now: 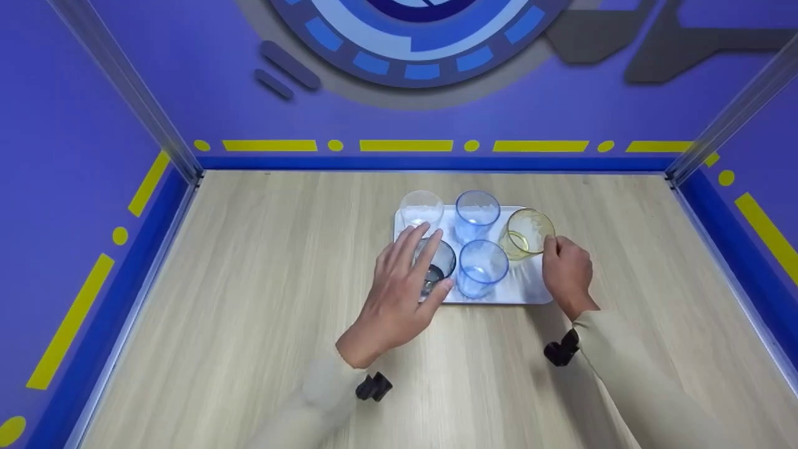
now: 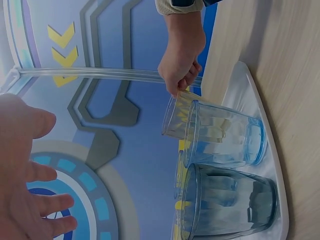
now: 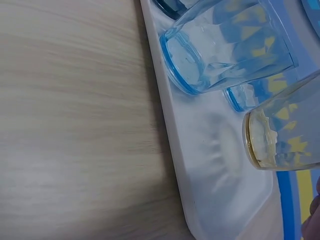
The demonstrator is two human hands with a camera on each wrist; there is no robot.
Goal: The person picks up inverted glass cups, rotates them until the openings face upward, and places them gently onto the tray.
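My right hand (image 1: 567,271) pinches the rim of a yellow glass (image 3: 282,132) between thumb and fingers. That glass hangs a little above the right part of a white tray (image 1: 530,290), upright or nearly so. My left hand (image 1: 402,287) hovers with spread fingers over a dark grey glass (image 2: 230,205) at the tray's front left, partly covering it in the head view; the left wrist view shows the fingers apart from the glass. Beside the grey one stands a blue glass (image 1: 483,268), with another blue glass (image 1: 477,215) behind it. A clear glass (image 1: 421,206) occupies the back left.
A pale wooden table (image 1: 280,249) carries the tray near its back edge. Blue-purple panels (image 1: 206,75) with yellow marks wall in the back and both sides, joined by metal corner posts (image 1: 134,81).
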